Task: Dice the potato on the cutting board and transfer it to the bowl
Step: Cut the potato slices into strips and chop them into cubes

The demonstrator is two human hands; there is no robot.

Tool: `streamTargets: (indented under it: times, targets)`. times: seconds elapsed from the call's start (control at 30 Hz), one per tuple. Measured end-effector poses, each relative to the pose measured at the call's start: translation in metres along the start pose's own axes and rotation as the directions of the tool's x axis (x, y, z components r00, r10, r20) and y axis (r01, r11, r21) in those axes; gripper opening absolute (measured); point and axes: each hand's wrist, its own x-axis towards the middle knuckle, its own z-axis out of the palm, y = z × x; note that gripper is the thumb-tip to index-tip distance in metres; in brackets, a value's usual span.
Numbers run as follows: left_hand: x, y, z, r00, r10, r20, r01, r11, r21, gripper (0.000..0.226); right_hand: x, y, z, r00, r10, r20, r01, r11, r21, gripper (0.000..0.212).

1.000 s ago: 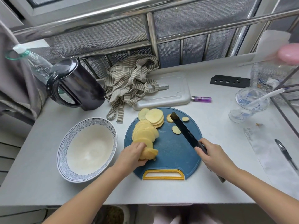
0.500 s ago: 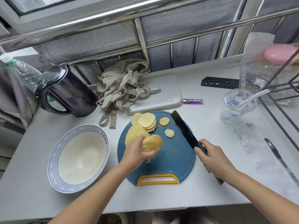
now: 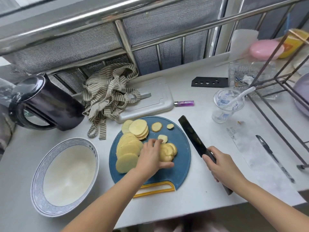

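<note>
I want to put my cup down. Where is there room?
Bare counter lies between the black knife and the clear plastic cup, and between the white patterned bowl and the black kettle. Behind the round blue cutting board it is crowded: striped cloth, grey tray.

A home kitchen, squeezed along a window: a pale worktop [image 3: 192, 195] runs beneath steel window bars [image 3: 125, 41] backed with mesh. A round blue cutting board [image 3: 182, 166] carries potato slices [image 3: 128, 148], a black kitchen knife [image 3: 190, 133] just right of it. Left of the board sits a patterned bowl [image 3: 66, 174]; behind it to the left a dark electric kettle [image 3: 50, 104] and a crumpled striped apron [image 3: 108, 94]; further right a plastic cup [image 3: 227, 104] and a wire rack [image 3: 267, 63]
</note>
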Motion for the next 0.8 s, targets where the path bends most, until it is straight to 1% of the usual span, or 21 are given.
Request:
streamTargets:
  times: [0.07,0.17,0.23,0.37,0.47,0.6,0.67,0.8]
  targets:
    - [-0.001,0.0,0.003,0.998,0.028,0.053,-0.031,0.999,0.044,0.1,-0.001,0.0,0.001,1.0,0.004,0.009,-0.004,1.0,-0.001,0.015]
    - [0.003,0.005,0.002,0.998,0.031,0.062,-0.036,0.997,0.07,0.091,-0.003,-0.001,0.003,1.0,0.006,0.022,-0.006,1.0,-0.007,0.013]
    - [0.006,0.009,0.001,0.997,0.021,0.077,-0.028,0.995,0.095,0.087,-0.004,-0.001,0.002,1.0,0.006,0.027,-0.005,1.0,-0.016,0.012]
    - [0.005,0.018,0.003,0.996,-0.045,0.078,0.033,0.989,0.145,0.088,-0.005,0.0,0.002,1.0,0.009,0.028,-0.008,1.0,-0.015,0.015]
    - [0.006,0.025,0.006,0.994,-0.101,0.048,0.095,0.988,0.119,0.088,-0.006,0.001,0.004,0.999,0.025,0.03,-0.025,1.0,-0.006,0.017]
    - [0.011,0.038,0.011,0.997,-0.078,0.007,0.077,0.996,0.045,0.078,-0.004,-0.002,0.004,0.999,0.032,0.034,-0.031,0.999,-0.014,0.017]
    - [0.011,0.042,0.013,0.996,-0.092,-0.008,0.092,0.995,0.03,0.077,-0.001,-0.004,0.006,0.999,0.036,0.03,-0.035,0.998,-0.049,0.018]
    - [0.008,0.04,0.012,0.978,-0.207,0.005,0.207,0.978,0.014,0.081,0.011,-0.01,0.011,1.0,0.019,0.016,-0.016,0.99,-0.143,0.019]
